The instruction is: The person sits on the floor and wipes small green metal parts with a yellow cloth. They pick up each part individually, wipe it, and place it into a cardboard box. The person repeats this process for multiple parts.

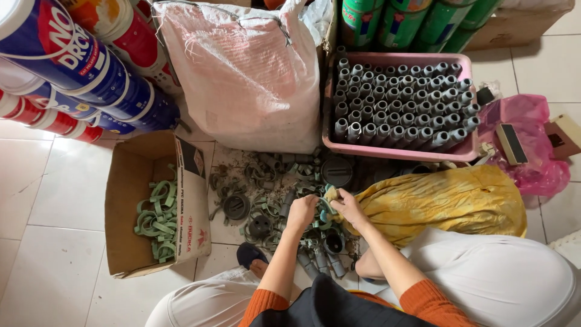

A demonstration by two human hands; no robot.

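A big white sack (248, 72) stood against the back, mouth up, and a yellow sack (442, 203) lay on its side on the floor (36, 242) to the right, its long axis running left to right with its open end toward the hands, likely so that parts could be drawn from it. Behind it a pink tray (396, 151) held grey pipe fittings (402, 103) packed upright in rows, open ends up, which kept them sorted and easy to see. Left of the person a cardboard box (130, 200) lay open to the top, with green clips (158, 221) gathered loosely in it, apart from the rest.

Between box and yellow sack a heap (266, 188) of mixed dusty parts was spread on the floor, within arm's reach of the crouching person.

Both hands met just over the near edge of that heap. The left hand (301, 212) had its grip closed around a small greenish part (325, 215), and the right hand (346, 204) pinched the same part from the other side, with a bit of yellow cloth or sack edge at its fingers. The part was too small and too covered to tell which way it pointed; its long axis seemed to lie across, from hand to hand, but I cannot say so firmly.
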